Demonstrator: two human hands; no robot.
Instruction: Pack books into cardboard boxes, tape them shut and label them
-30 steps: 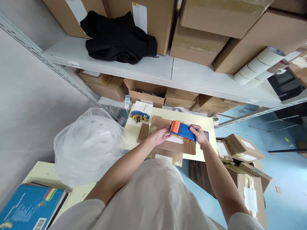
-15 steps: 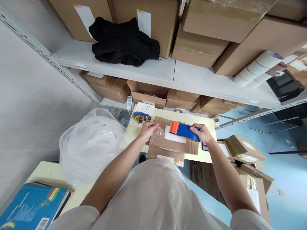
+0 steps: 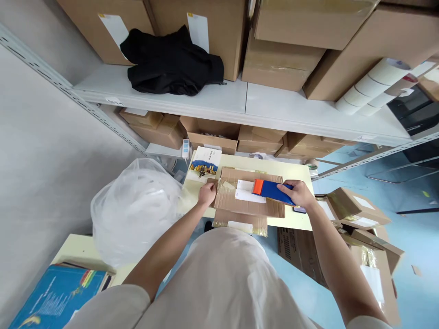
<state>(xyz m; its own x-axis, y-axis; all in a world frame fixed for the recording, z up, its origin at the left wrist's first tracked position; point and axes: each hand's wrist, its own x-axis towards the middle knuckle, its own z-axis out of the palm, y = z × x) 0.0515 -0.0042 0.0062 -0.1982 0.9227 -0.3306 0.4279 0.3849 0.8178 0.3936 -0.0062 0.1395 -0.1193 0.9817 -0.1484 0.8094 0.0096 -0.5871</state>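
A flat cardboard package [image 3: 250, 208] with white labels lies on the pale yellow table. My right hand [image 3: 298, 193] grips a blue and orange tape dispenser [image 3: 274, 190], its orange end over the labels. At the package's left edge, my left hand [image 3: 207, 193] is closed with the fingers curled against the cardboard; its fingertips are partly hidden. A strip of tape [image 3: 227, 185] appears on the package near that edge. Another labelled cardboard piece [image 3: 259, 224] sticks out below, close to my shirt.
A booklet [image 3: 205, 160] lies at the table's [image 3: 302, 173] back left. Left stands a bag of white plastic film [image 3: 133, 214]. Behind runs a shelf [image 3: 270, 103] with boxes, black clothing [image 3: 174, 61] and tape rolls [image 3: 373, 87]. More boxes [image 3: 350, 208] are stacked at the right.
My left hand has come down from above the package to its left edge, no longer pinching in the air. The tape dispenser has shifted slightly right and down in my right hand.
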